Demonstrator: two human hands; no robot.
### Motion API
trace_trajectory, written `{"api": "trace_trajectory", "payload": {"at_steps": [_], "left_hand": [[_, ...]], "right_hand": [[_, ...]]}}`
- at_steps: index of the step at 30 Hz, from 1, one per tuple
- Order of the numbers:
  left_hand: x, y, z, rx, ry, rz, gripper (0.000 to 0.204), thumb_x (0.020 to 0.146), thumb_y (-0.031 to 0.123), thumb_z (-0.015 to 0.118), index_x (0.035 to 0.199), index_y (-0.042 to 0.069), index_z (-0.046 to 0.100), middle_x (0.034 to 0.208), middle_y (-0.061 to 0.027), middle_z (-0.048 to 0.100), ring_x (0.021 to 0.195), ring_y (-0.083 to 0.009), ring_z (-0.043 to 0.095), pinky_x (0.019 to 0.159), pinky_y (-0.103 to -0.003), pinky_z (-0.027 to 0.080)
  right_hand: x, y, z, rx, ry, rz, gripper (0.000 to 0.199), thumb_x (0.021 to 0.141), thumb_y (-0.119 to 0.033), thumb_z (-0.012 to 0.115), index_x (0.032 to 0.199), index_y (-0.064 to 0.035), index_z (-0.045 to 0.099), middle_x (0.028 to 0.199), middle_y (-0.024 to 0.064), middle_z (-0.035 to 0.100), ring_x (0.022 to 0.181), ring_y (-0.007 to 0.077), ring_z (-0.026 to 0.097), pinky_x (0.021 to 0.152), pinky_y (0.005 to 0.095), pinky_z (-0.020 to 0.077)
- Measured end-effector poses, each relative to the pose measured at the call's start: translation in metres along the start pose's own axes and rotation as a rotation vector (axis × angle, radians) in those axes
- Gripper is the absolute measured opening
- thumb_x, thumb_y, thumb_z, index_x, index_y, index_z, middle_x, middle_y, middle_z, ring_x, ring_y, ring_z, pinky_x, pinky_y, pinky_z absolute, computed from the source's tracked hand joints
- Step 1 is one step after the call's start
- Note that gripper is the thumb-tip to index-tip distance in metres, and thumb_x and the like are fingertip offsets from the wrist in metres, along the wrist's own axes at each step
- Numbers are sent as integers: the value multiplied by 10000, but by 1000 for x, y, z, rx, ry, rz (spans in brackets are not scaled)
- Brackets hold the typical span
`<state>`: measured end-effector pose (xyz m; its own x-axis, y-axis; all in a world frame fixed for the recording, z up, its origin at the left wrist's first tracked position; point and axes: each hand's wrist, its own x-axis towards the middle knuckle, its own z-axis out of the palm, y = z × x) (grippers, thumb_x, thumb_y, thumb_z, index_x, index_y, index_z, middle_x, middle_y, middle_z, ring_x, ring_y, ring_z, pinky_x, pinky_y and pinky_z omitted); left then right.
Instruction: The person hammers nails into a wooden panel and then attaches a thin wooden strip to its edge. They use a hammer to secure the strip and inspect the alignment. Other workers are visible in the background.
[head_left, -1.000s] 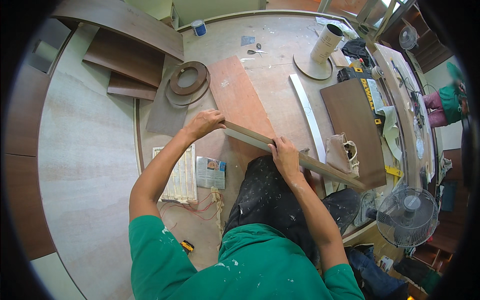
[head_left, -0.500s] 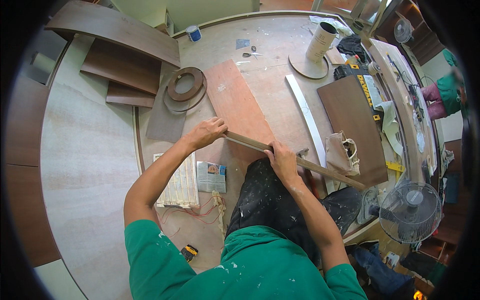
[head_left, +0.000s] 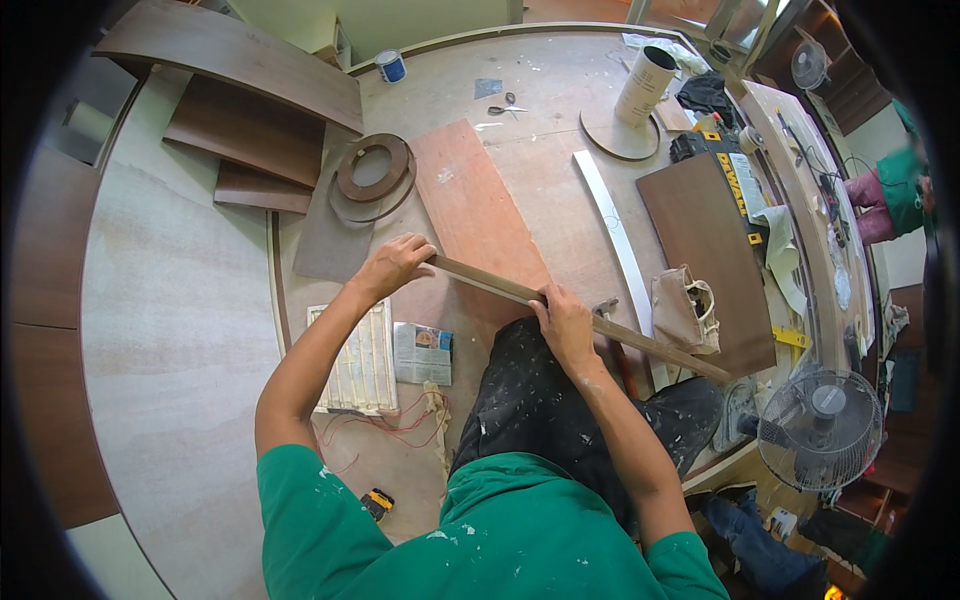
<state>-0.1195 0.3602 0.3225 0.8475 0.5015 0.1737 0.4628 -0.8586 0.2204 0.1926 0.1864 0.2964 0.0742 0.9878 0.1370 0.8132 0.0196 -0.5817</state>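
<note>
A long, narrow brown wooden strip (head_left: 655, 347) slants across my lap, its far left end higher in view and its other end near my right knee. My left hand (head_left: 397, 266) closes on the left end with thumb and fingers. Around the strip's middle, my right hand (head_left: 566, 325) is closed, with the thumb on the near side. Beneath the strip lies a reddish plywood board (head_left: 470, 190). A hammer (head_left: 626, 368) sits partly hidden behind the strip, just right of my right hand.
Brown panels (head_left: 245, 130) and edging rolls (head_left: 345, 170) lie at left. A white strip (head_left: 612, 235), canvas bag (head_left: 678, 305), brown board (head_left: 700, 235) and fan (head_left: 820, 425) stand right. Scissors (head_left: 508, 107) lie far off. Red wires (head_left: 385, 428) trail near my left arm. Another person (head_left: 895, 190) is at far right.
My left hand has shifted left along the wooden strip to its end. My right hand and the strip have stayed almost where they were.
</note>
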Motion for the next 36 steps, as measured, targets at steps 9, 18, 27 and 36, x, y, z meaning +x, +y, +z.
{"api": "trace_trajectory", "payload": {"at_steps": [9, 18, 27, 36], "left_hand": [[5, -7, 20, 126, 101, -22, 197, 880, 160, 754, 1022, 61, 660, 969, -83, 662, 926, -259, 675, 815, -376, 570], [5, 8, 14, -119, 39, -115, 247, 896, 204, 766, 1063, 44, 680, 999, -104, 688, 971, -312, 678, 851, -418, 560], [20, 18, 13, -114, -82, -50, 259, 885, 200, 767, 1091, 57, 703, 1044, -104, 720, 982, -306, 691, 873, -414, 551], [10, 22, 22, -214, 74, -247, 398, 878, 201, 806, 1217, 23, 700, 1092, -140, 710, 1003, -314, 696, 911, -405, 560]], "right_hand": [[13, 5, -4, 35, 39, 2, 234, 899, -172, 765, 1023, -13, 647, 928, 211, 693, 885, 436, 677, 765, 521, 535], [7, 5, -11, 33, -61, 19, 263, 881, -188, 777, 1057, -27, 668, 953, 199, 684, 919, 427, 677, 784, 511, 550], [11, 3, -7, 78, -60, -51, 224, 866, -180, 774, 987, -29, 663, 966, 173, 656, 913, 398, 673, 782, 491, 557], [17, 6, 3, -34, -19, -105, 168, 856, -127, 739, 944, -16, 647, 975, 154, 653, 906, 365, 683, 778, 465, 569]]}}
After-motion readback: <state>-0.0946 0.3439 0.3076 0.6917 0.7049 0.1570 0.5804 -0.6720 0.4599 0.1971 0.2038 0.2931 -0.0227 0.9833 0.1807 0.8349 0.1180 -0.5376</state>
